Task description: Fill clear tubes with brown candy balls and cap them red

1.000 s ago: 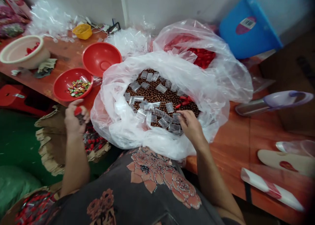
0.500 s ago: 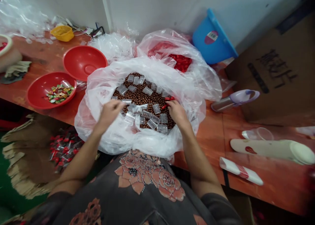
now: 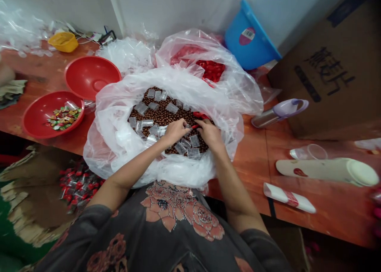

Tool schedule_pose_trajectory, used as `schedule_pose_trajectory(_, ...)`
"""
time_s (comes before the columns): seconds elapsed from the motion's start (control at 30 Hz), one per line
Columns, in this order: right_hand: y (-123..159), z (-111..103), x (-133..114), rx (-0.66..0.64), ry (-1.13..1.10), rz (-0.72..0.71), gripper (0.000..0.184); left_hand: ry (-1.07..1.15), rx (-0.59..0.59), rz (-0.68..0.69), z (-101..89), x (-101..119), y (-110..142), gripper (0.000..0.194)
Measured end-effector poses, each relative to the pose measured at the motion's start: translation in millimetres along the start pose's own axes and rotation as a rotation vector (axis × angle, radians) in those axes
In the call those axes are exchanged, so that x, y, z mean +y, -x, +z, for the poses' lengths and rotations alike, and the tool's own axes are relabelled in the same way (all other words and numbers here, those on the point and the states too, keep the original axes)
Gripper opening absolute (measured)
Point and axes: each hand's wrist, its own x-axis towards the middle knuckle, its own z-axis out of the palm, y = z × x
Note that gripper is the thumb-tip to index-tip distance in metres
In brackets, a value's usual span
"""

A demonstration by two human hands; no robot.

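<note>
Head view's up on my screen. What's on the left?

— A red bowl [image 3: 29, 129] of wrapped sweets and a larger red bowl [image 3: 86, 73] sit on the bench [image 3: 35, 77], probably kept there for easy reach. Lower down, red-and-clear packets [image 3: 79, 182] lie on flattened cardboard [image 3: 26, 184].

And the middle?

— A big plastic bag [image 3: 101, 153] has its mouth rolled wide, likely so both arms can get in. Inside are brown balls [image 3: 160, 115] scattered with small clear pouches [image 3: 172, 108].

Where are the grips?

— The left grip [image 3: 175, 131] and right grip [image 3: 210, 133] are half-curled over the balls, fingertips nearly meeting beside a small red piece [image 3: 195, 126]. I can't tell whether either has hold of it.

Anything on the right?

— A tilted blue bucket [image 3: 248, 33], a cardboard box [image 3: 324, 77] and a purple-capped flask [image 3: 278, 113] on the bench. I'd guess they're set beyond the bag to stay clear of the arms.
</note>
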Motion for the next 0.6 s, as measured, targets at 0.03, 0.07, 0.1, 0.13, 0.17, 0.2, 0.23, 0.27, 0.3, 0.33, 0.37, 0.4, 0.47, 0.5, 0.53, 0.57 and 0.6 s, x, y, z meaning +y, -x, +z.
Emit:
schedule_pose_trajectory(0.03,1.2,-1.7,-1.1,-0.023,0.017,0.007,0.032,-0.026,-0.036,-0.021,-5.6,-2.5,0.3,0.025)
schedule_pose_trajectory(0.07,2.2,-3.4,-2.2,-0.035,0.022,0.022,0.028,-0.062,-0.091,-0.044,-11.0,-5.1,0.5,0.021)
schedule_pose_trajectory(0.1,3.0,-4.9,-3.2,-0.031,0.007,0.042,0.024,-0.096,-0.159,-0.067,-15.5,-7.6,0.3,0.016)
schedule_pose_trajectory(0.13,3.5,-6.1,-3.9,-0.008,-0.028,0.061,0.022,-0.116,-0.231,-0.081,-18.6,-9.5,-0.3,0.012)
schedule_pose_trajectory(0.17,3.8,-6.9,-4.3,0.027,-0.083,0.074,0.021,-0.124,-0.290,-0.086,-19.8,-10.5,-1.5,0.010)
schedule_pose_trajectory(0.2,4.1,-7.5,-4.7,0.071,-0.150,0.085,0.021,-0.124,-0.326,-0.082,-18.9,-10.5,-3.2,0.008)
schedule_pose_trajectory(0.23,4.6,-7.9,-5.1,0.117,-0.224,0.100,0.022,-0.119,-0.334,-0.072,-15.9,-9.3,-5.2,0.008)
schedule_pose_trajectory(0.27,5.5,-8.2,-5.8,0.162,-0.299,0.119,0.023,-0.114,-0.321,-0.062,-11.0,-7.0,-7.3,0.007)
schedule_pose_trajectory(0.3,7.1,-8.7,-7.0,0.207,-0.373,0.141,0.025,-0.110,-0.300,-0.052,-4.6,-4.0,-9.3,0.007)
schedule_pose_trajectory(0.33,9.5,-9.5,-8.7,0.250,-0.446,0.165,0.027,-0.108,-0.279,-0.044,2.7,-0.7,-11.0,0.007)
schedule_pose_trajectory(0.37,12.6,-10.8,-10.9,0.293,-0.525,0.191,0.028,-0.103,-0.262,-0.034,10.3,2.4,-12.3,0.009)
schedule_pose_trajectory(0.4,16.5,-12.6,-13.3,0.335,-0.612,0.221,0.028,-0.098,-0.248,-0.022,17.7,5.0,-13.0,0.011)
schedule_pose_trajectory(0.47,25.6,-18.0,-17.7,0.406,-0.797,0.278,0.028,-0.070,-0.214,0.010,30.7,7.0,-13.2,0.015)
schedule_pose_trajectory(0.5,30.5,-21.2,-19.2,0.432,-0.886,0.305,0.028,-0.042,-0.195,0.032,36.0,6.4,-12.9,0.017)
schedule_pose_trajectory(0.53,35.1,-24.4,-19.9,0.456,-0.966,0.331,0.027,-0.004,-0.178,0.053,40.3,4.7,-12.6,0.018)
schedule_pose_trajectory(0.57,39.4,-27.4,-19.8,0.477,-1.036,0.354,0.027,0.042,-0.164,0.074,43.7,2.5,-12.3,0.018)
schedule_pose_trajectory(0.6,43.2,-30.0,-18.9,0.498,-1.097,0.376,0.026,0.096,-0.152,0.091,46.4,-0.2,-12.2,0.018)
